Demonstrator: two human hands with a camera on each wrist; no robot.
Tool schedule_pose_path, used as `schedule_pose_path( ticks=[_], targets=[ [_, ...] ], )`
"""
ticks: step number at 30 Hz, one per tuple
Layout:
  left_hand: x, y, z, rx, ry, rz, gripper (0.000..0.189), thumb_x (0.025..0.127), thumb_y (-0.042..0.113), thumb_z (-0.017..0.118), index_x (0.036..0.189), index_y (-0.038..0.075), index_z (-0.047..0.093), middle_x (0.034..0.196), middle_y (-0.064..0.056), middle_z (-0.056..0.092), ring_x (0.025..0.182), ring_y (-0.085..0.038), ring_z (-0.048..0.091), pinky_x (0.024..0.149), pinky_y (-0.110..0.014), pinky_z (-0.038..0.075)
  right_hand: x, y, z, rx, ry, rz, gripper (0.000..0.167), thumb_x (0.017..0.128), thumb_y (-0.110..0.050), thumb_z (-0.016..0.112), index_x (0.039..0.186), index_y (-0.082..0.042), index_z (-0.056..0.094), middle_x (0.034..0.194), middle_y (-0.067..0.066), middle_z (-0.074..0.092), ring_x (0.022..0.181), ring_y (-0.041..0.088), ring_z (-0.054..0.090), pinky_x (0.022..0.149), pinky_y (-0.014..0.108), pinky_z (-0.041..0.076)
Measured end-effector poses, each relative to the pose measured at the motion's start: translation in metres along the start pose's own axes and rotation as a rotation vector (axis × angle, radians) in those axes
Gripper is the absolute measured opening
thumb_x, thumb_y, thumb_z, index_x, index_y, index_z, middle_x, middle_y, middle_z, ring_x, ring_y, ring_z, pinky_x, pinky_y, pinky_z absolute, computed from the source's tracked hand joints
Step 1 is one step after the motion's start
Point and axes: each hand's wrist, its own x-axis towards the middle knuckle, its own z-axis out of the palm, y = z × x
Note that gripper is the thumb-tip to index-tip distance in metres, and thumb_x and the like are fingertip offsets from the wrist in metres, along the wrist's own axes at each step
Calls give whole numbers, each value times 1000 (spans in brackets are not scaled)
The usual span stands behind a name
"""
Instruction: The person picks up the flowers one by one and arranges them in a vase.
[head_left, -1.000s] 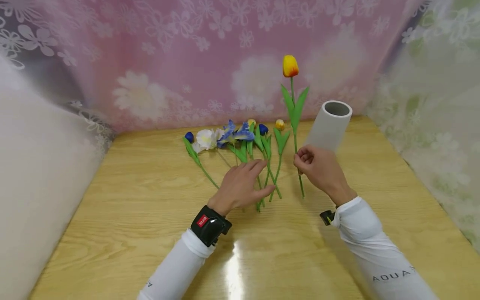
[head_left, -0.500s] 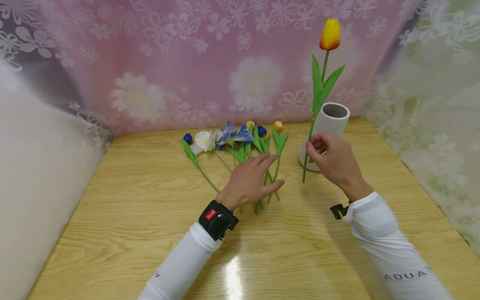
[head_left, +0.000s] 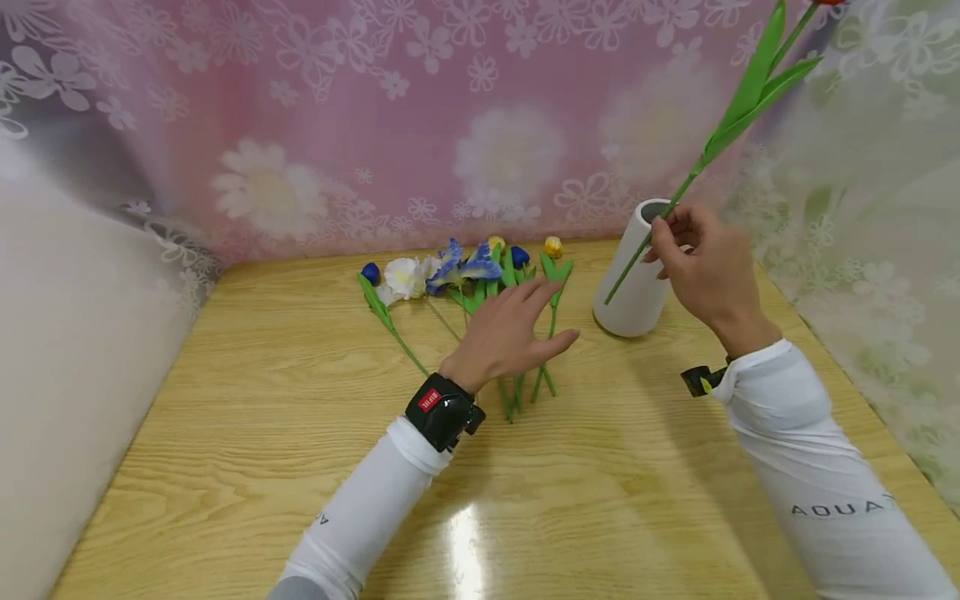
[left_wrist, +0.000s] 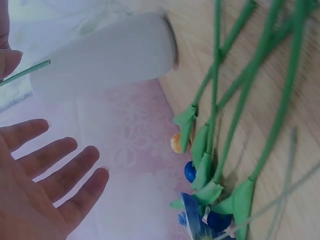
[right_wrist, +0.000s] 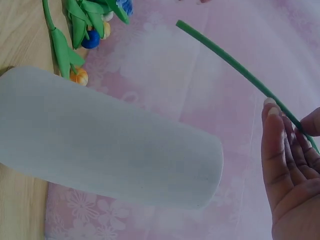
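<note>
My right hand pinches the green stem of a tulip between thumb and fingers. The tulip leans to the upper right, and its bloom is mostly cut off by the top of the head view. Its lower stem end crosses in front of a white vase standing upright on the table. In the right wrist view the bare stem sticks out past my fingertips beside the vase. My left hand, fingers spread and holding nothing, hovers over the stems of the flowers lying on the table, as the left wrist view also shows.
On the wooden table lie several artificial flowers: a white bloom, a blue iris, blue tulips and a yellow tulip. A pink floral curtain hangs behind the table, with a pale patterned one at right.
My right hand has carried the tulip up and to the right, from beside the vase to near its mouth, tilting it rightward. My left hand has shifted slightly forward and right.
</note>
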Motion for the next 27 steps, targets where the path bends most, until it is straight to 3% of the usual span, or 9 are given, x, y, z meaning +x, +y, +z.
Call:
schedule_pose_path(
  ticks=[6,14,19,23,27],
  targets=[
    [12,0,-2,4,47,34,68,93,55,48,150,20,33,143,-5,44,125,-23,47,95,-38,44,8,4,-5,93,82,15,17,96,-16,55,100,1,58,87,3,64,73,8,64,63,16,53],
    [24,1,-6,36,74,64,64,93,54,50,144,16,43,138,-4,50,117,-21,52,91,-35,46,21,8,-11,169,185,-5,20,94,-14,60,101,5,61,85,-4,67,71,8,66,69,16,52],
    [34,4,-7,27,102,85,62,92,51,54,142,14,46,135,-5,52,112,-22,56,84,-36,49,30,7,-17,175,267,-9,19,93,-14,61,98,4,62,84,-2,67,70,8,66,69,16,52],
    [41,5,-7,-7,102,90,62,92,50,55,141,13,47,135,-6,52,110,-22,56,83,-36,49,37,9,-22,284,342,-10,11,91,-9,62,95,1,62,84,5,66,70,12,66,69,19,53],
    [49,8,-6,18,74,77,63,92,53,51,142,15,46,136,-3,51,109,-20,57,83,-33,48,41,9,-25,400,403,-31,9,91,-6,62,94,3,62,84,11,65,72,17,66,70,21,54]
  ],
)
